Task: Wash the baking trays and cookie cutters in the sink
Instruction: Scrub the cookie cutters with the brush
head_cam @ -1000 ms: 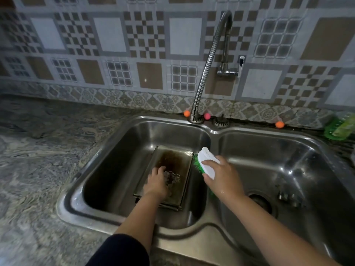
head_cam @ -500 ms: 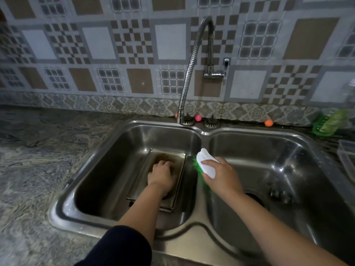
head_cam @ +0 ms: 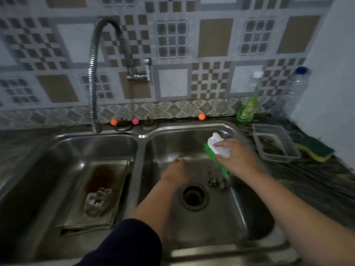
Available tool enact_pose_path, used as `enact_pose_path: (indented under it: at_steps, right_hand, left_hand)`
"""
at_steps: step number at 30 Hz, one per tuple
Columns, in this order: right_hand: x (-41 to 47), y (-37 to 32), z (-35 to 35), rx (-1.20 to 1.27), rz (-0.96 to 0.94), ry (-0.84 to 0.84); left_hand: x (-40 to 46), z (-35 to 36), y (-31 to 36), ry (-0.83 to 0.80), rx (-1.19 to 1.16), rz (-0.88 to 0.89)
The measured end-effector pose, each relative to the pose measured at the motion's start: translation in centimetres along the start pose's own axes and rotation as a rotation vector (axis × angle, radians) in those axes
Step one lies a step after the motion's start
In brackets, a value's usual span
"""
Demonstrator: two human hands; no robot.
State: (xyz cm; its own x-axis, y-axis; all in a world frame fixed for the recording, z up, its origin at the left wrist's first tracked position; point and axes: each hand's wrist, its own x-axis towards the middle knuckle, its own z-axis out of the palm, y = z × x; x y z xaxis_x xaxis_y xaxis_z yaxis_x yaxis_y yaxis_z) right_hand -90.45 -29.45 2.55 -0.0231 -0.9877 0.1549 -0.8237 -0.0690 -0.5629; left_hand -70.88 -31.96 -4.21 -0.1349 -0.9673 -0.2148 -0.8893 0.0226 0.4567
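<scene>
Stained baking trays (head_cam: pixel 104 174) lie stacked in the left basin of the steel sink (head_cam: pixel 141 135). A pile of metal cookie cutters (head_cam: pixel 97 202) sits on the top tray. My left hand (head_cam: pixel 174 170) is over the right basin with its fingers curled; blur hides whether it holds anything. My right hand (head_cam: pixel 237 160) grips a white scrubbing brush with green bristles (head_cam: pixel 219 150) above the right basin's far side. A few small metal cutters (head_cam: pixel 219 182) lie beside the drain (head_cam: pixel 195 196).
The flexible faucet (head_cam: pixel 93 73) arches over the left basin. On the right counter are a green soap bottle (head_cam: pixel 246 108), a clear plastic bottle (head_cam: pixel 295 89), a clear plastic container (head_cam: pixel 272 143) and a yellow-green sponge (head_cam: pixel 315 150).
My left hand left the cutters on the tray and crossed into the right basin. My right hand carried the brush rightward over the right basin. My view swung right.
</scene>
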Motion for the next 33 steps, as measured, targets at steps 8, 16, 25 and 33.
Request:
enact_pose_path:
  at_steps: [8,16,25,33]
  right_hand:
    - [4.9,9.1,-8.6,-0.095,0.172,0.184]
    - [7.7,14.9,-7.2,-0.189,0.25,0.035]
    - [8.0,16.0,-6.4,-0.218,0.223,0.049]
    - [8.6,15.3,-7.2,-0.183,0.258,0.022]
  left_hand:
    - [3.1,8.9,7.2,-0.181,-0.101,0.018]
    - [7.1,14.7,9.3,-0.096,-0.125,-0.261]
    - [8.7,17.0,10.6,-0.023,-0.013,-0.382]
    - [8.5,12.0,10.4,0.098,-0.527,-0.457]
